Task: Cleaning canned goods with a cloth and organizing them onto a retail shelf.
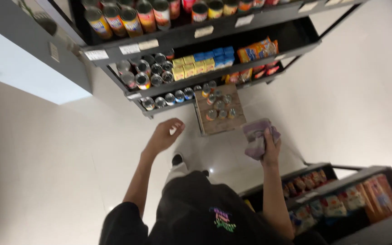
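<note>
My right hand [271,147] grips a crumpled purple-grey cloth [257,136], held out in front of me at about waist height. My left hand [165,134] is raised with its fingers loosely curled and holds nothing. Both hands hover above a pale tiled floor [60,159], a little short of a wooden crate [218,124] that stands on the floor and holds several cans. The left hand is nearest the lowest shelf of cans [169,99].
A dark metal shelf unit [191,34] ahead carries rows of cans, yellow and blue boxes [203,63] and orange snack bags [257,51]. A second shelf [341,199] with packets stands at my right. My dark shirt and one shoe show below.
</note>
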